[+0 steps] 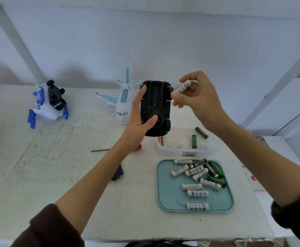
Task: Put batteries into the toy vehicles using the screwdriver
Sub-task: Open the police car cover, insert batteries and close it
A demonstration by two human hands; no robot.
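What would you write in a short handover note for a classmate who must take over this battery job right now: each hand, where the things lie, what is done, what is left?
Left hand grips the black toy car underside up, battery bay open and seemingly empty.
Right hand pinches a white battery beside the bay.
Spare batteries lie on the teal tray and in the clear tub.
The screwdriver lies on the table, partly behind the left arm; the black cover lies nearer.
Done: cover off. Left: load batteries, screw cover back, then check the plane and blue-white toy.
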